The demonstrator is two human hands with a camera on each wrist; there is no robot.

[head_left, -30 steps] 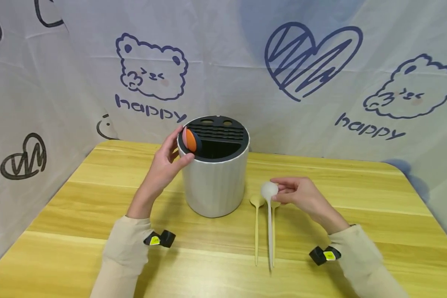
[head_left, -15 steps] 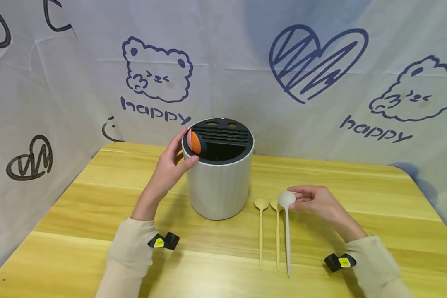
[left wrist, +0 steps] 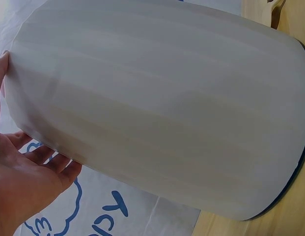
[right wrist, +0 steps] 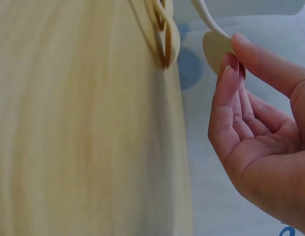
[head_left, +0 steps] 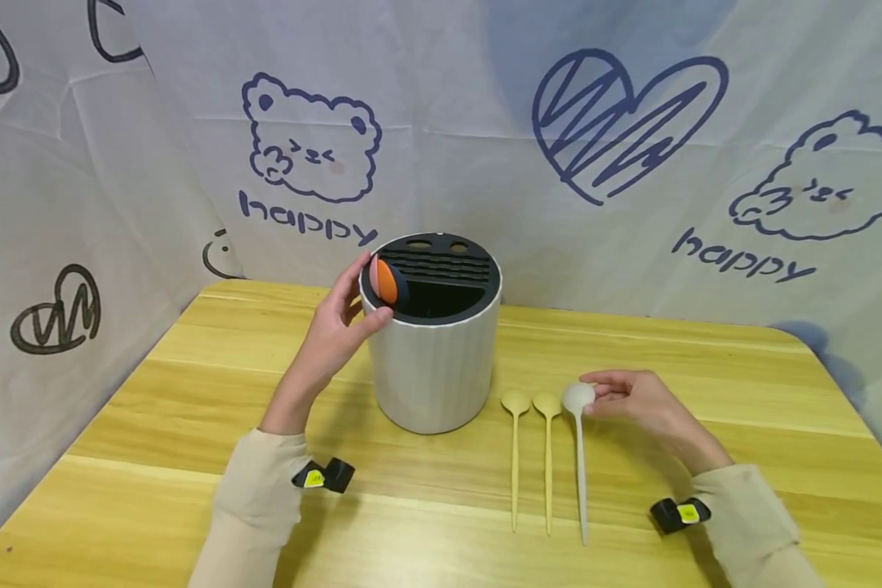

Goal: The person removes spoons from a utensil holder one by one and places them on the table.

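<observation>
Watch the pinch

Right hand (head_left: 645, 406): fingers pinch the white spoon (head_left: 576, 398) by its bowl, beside the yellow spoons (head_left: 515, 402); a slack hold could drop it. Left hand (head_left: 336, 325): fingers spread round the holder (head_left: 435, 376); tugging might tip it.

Beyond the far edge of the worktop (head_left: 162, 457), a pale, lightly creased cloth backdrop (head_left: 456, 180), printed in blue with bears (head_left: 309, 143), a scribbled heart (head_left: 635, 110) and "happy" lettering (head_left: 268, 211). Past the left edge, another stretch of pale cloth (head_left: 118, 204) with black line drawings (head_left: 71, 314). Yellowish wood grain, far right corner rounded. Soft glare (head_left: 434, 563) toward the near edge.
</observation>
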